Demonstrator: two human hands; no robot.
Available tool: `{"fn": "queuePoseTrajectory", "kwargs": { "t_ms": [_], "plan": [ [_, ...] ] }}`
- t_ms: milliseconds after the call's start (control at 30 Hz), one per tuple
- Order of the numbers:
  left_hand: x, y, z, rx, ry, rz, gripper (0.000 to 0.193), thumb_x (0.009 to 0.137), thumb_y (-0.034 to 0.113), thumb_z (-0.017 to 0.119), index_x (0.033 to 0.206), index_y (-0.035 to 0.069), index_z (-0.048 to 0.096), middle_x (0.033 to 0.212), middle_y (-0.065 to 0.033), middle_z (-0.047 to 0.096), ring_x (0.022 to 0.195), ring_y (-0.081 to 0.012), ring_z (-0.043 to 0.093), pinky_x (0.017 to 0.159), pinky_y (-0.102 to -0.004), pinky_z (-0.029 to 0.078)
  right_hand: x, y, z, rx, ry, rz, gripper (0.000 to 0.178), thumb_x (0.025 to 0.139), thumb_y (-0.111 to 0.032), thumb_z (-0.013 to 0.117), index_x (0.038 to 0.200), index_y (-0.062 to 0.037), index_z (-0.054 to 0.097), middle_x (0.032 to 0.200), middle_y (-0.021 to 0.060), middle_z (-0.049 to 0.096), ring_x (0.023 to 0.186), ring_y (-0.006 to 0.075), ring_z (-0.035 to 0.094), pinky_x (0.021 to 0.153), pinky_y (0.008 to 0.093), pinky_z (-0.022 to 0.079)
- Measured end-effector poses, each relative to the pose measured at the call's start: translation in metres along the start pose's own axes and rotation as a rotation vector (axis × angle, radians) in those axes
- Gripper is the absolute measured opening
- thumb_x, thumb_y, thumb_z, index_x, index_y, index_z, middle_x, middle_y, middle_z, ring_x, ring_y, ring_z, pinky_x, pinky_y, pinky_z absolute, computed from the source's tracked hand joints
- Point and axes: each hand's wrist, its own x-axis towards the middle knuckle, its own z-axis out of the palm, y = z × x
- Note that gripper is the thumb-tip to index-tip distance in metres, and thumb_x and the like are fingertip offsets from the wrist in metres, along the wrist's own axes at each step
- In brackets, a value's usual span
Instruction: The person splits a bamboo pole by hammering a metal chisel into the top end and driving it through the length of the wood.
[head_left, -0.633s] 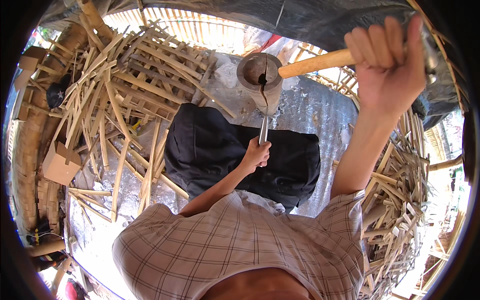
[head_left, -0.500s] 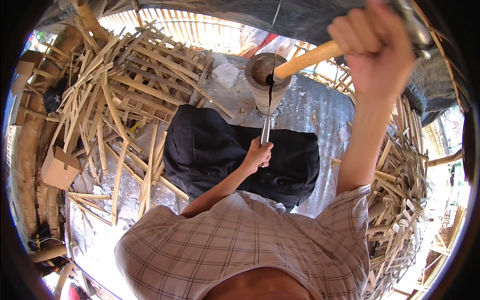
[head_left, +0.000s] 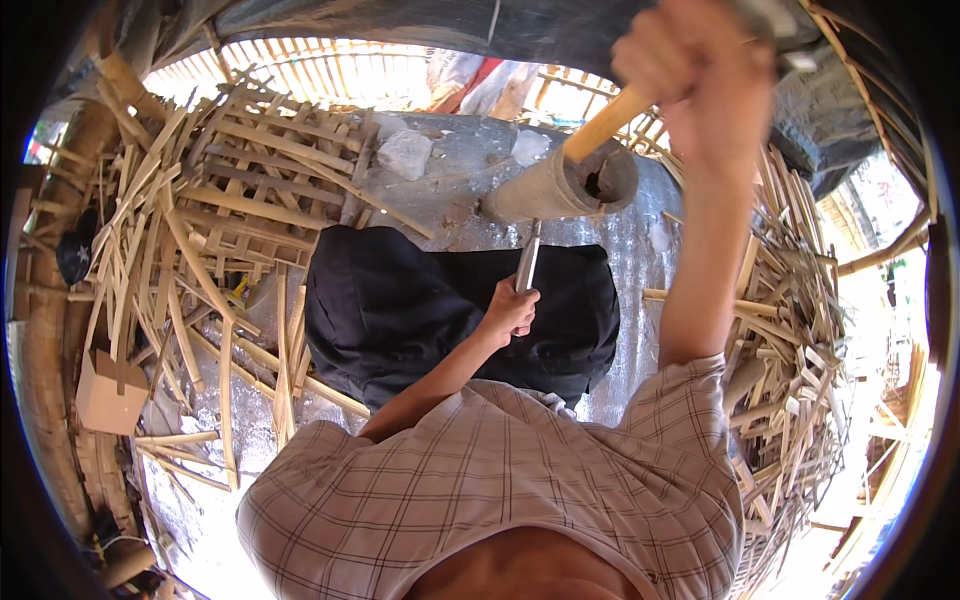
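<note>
My left hand (head_left: 513,310) is closed around a shiny, narrow metal tool (head_left: 530,255). The tool's far end meets the near side of a thick bamboo tube (head_left: 530,190), whose dark hollow mouth leans to the right; whether it enters the wall I cannot tell. High at the upper right, my right hand (head_left: 700,85) grips a hammer by its pale wooden handle (head_left: 606,125). The handle's lower end overlaps the tube's rim in this view, and blurred grey metal shows beyond my fist. Black cloth (head_left: 450,300) covers my legs, just below the tube.
Split bamboo strips (head_left: 255,180) lie heaped at the left, and another pile (head_left: 790,380) fills the right. A pale stone block (head_left: 405,153) rests on the grey sheet (head_left: 455,145) behind my legs. One cardboard box (head_left: 110,393) stands at far left, and dark sheeting (head_left: 400,25) hangs above.
The bamboo tube has tipped from upright to lean right, and its dark split no longer shows. My right hand has shifted left and slightly up with the hammer. The whole view has moved slightly.
</note>
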Motion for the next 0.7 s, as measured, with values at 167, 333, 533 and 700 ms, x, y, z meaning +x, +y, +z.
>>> {"fn": "queuePoseTrajectory", "kwargs": {
  "t_ms": [167,333,533,700],
  "plan": [
    [-0.008,0.014,0.008,0.055,0.025,-0.028,0.020,0.093,0.006,0.056,0.091,0.014,0.038,0.054,0.0041,0.035,0.036,-0.0067,0.036,0.031,-0.0262,0.026,-0.020,-0.031,-0.055,0.450,-0.229,0.082,0.039,0.102,-0.017,0.043,0.065,-0.0171,0.031,0.051,-0.0052,0.022,0.049,0.0093,0.018,0.053,0.0290,0.022],
    [-0.006,0.016,0.015,0.087,0.052,-0.014,0.018,0.094,0.005,0.055,0.090,0.013,0.040,0.055,0.0037,0.036,0.036,-0.0064,0.035,0.031,-0.0258,0.025,-0.033,-0.027,-0.070,0.208,-0.103,-0.120,0.028,0.099,-0.016,0.049,0.073,-0.0133,0.040,0.052,-0.0060,0.027,0.048,0.0079,0.025,0.054,0.0290,0.024],
    [-0.004,0.011,0.004,0.181,0.069,-0.030,0.016,0.091,0.006,0.057,0.095,0.010,0.041,0.054,0.0030,0.037,0.037,-0.0072,0.037,0.031,-0.0267,0.030,-0.040,0.022,-0.062,-0.030,0.029,-0.080,0.033,0.100,-0.023,0.054,0.071,-0.0121,0.041,0.055,-0.0058,0.021,0.049,0.0079,0.020,0.050,0.0282,0.017],
    [-0.001,-0.002,0.017,0.200,0.038,-0.037,0.016,0.090,0.004,0.055,0.097,0.009,0.042,0.054,0.0029,0.038,0.036,-0.0069,0.037,0.031,-0.0266,0.029,-0.049,-0.055,-0.070,0.058,0.165,-0.248,0.034,0.098,-0.015,0.052,0.068,-0.0162,0.037,0.052,-0.0057,0.019,0.046,0.0090,0.015,0.048,0.0299,0.015]
  ]
}}
